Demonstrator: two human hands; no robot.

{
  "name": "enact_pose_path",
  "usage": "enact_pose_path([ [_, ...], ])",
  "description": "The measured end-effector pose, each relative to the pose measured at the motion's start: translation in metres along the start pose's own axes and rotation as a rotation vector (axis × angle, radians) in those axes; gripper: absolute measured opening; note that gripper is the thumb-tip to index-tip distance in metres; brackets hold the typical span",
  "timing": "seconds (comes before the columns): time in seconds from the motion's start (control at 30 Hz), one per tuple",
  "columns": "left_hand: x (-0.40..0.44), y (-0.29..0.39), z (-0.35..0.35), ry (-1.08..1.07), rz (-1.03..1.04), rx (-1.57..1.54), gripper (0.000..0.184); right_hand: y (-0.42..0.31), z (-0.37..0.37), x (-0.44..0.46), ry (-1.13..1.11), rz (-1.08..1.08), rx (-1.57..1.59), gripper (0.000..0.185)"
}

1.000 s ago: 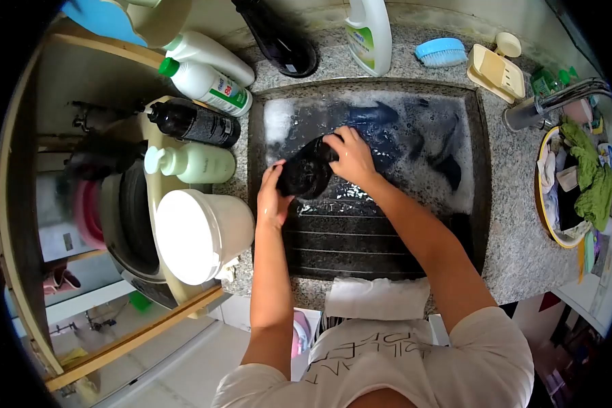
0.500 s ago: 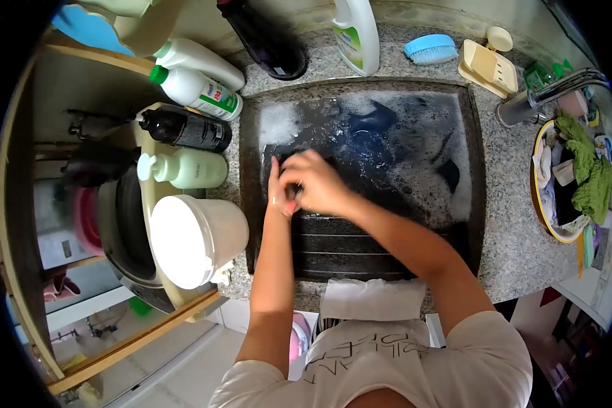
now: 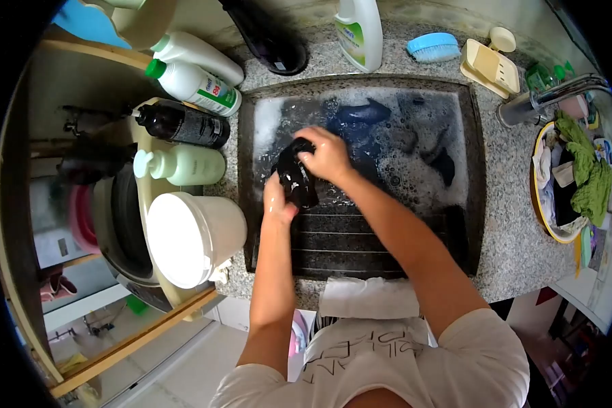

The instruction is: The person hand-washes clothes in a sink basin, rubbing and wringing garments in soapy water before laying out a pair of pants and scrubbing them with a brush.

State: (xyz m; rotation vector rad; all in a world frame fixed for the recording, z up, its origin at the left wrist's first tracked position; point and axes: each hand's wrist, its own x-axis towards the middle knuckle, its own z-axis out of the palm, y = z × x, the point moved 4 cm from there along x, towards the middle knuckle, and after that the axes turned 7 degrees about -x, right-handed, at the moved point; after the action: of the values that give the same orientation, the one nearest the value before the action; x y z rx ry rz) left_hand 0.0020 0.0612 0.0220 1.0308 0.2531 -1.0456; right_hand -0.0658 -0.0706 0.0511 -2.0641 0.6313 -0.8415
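A wet, dark piece of cloth hangs bunched between my two hands over the left part of the stone sink. My right hand grips its upper end, fingers curled around it. Lower and to the left, my left hand is closed on the cloth's other side. Which kind of garment it is I cannot tell. Behind my hands, a dark blue cloth pokes out of the soapy water, and another dark cloth floats at the right. The ribbed washboard slope lies just in front of me.
A white bucket, a pale green pump bottle and a black pump bottle stand left of the sink. Behind it are a spray bottle, a blue brush and a soap dish. A faucet and a laundry basin are at right.
My right hand has shifted slightly up and right, away from my left hand. The dark cloth now shows plainly between them. Foam in the sink has drifted.
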Motion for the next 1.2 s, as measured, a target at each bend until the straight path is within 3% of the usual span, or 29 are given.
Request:
enact_pose_path([
  [0.1,-0.013,0.014,-0.004,0.042,0.055,0.033,0.029,0.032,-0.001,-0.004,-0.05,-0.027,-0.209,0.034],
  [0.17,-0.02,0.029,-0.002,0.201,0.109,0.369,0.03,0.034,-0.002,-0.014,-0.056,-0.124,-0.319,0.038],
  [0.2,-0.027,0.03,0.002,0.222,0.082,0.402,0.047,0.032,-0.001,-0.021,-0.055,-0.217,-0.428,0.042],
  [0.23,-0.022,0.026,-0.002,0.222,0.081,0.401,0.047,0.035,0.007,-0.03,-0.146,-0.259,-0.509,0.05],
  [0.3,-0.003,0.023,-0.023,0.303,0.311,0.757,0.062,0.032,0.014,-0.041,-0.206,-0.445,-0.638,0.053],
  [0.37,0.01,0.018,-0.029,0.259,0.35,0.686,0.072,0.055,0.022,-0.037,-0.346,-0.401,-0.566,0.051],
  [0.43,0.001,0.016,-0.014,0.281,0.233,0.529,0.071,0.073,0.016,-0.029,-0.557,0.186,-0.401,0.047],
  [0.47,-0.002,0.017,-0.006,0.28,0.235,0.528,0.071,0.071,0.016,-0.022,-0.457,0.323,-0.328,0.04],
  [0.5,-0.002,0.013,0.0,0.244,0.15,0.327,0.07,0.068,0.019,-0.018,-0.341,0.508,-0.181,0.036],
  [0.53,-0.001,0.009,0.004,0.207,0.063,0.127,0.069,0.057,0.021,-0.015,-0.294,0.313,-0.132,0.036],
  [0.57,0.002,0.008,0.008,0.202,0.061,0.127,0.069,0.046,0.021,-0.013,-0.244,0.117,-0.086,0.036],
  [0.63,0.012,0.002,0.013,0.257,-0.008,-0.007,0.059,0.004,0.008,-0.015,-0.17,-0.108,0.16,0.034],
  [0.67,0.044,-0.008,-0.016,-0.045,-0.049,-0.085,0.062,-0.026,-0.001,-0.018,-0.155,-0.223,0.207,0.034],
  [0.7,0.049,-0.009,-0.025,-0.107,-0.076,-0.133,0.048,-0.049,-0.008,-0.028,-0.19,-0.233,0.207,0.035],
  [0.77,0.016,-0.003,0.019,-0.356,-0.197,-0.468,0.041,-0.089,-0.013,-0.047,-0.242,-0.42,0.192,0.04],
  [0.8,-0.013,0.011,0.048,-0.132,-0.119,-0.436,0.033,-0.098,-0.011,-0.054,-0.263,-0.465,0.167,0.042],
  [0.83,-0.009,0.005,0.045,-0.133,-0.119,-0.435,0.033,-0.105,-0.009,-0.057,-0.283,-0.512,0.143,0.044],
  [1.03,0.049,-0.035,-0.023,-0.54,0.487,0.139,0.028,-0.052,0.011,-0.038,-0.09,-0.411,-0.019,0.048],
  [1.1,0.05,-0.037,-0.02,-0.609,-0.08,-0.68,0.039,-0.032,0.009,-0.019,-0.092,-0.186,0.095,0.042],
  [1.13,0.03,-0.027,-0.004,-0.233,-0.04,-0.323,0.03,-0.023,0.009,-0.013,-0.018,-0.113,0.164,0.042],
  [1.2,0.013,-0.016,0.002,-0.062,-0.02,-0.203,0.033,0.008,0.012,-0.002,0.013,0.016,0.105,0.042],
])
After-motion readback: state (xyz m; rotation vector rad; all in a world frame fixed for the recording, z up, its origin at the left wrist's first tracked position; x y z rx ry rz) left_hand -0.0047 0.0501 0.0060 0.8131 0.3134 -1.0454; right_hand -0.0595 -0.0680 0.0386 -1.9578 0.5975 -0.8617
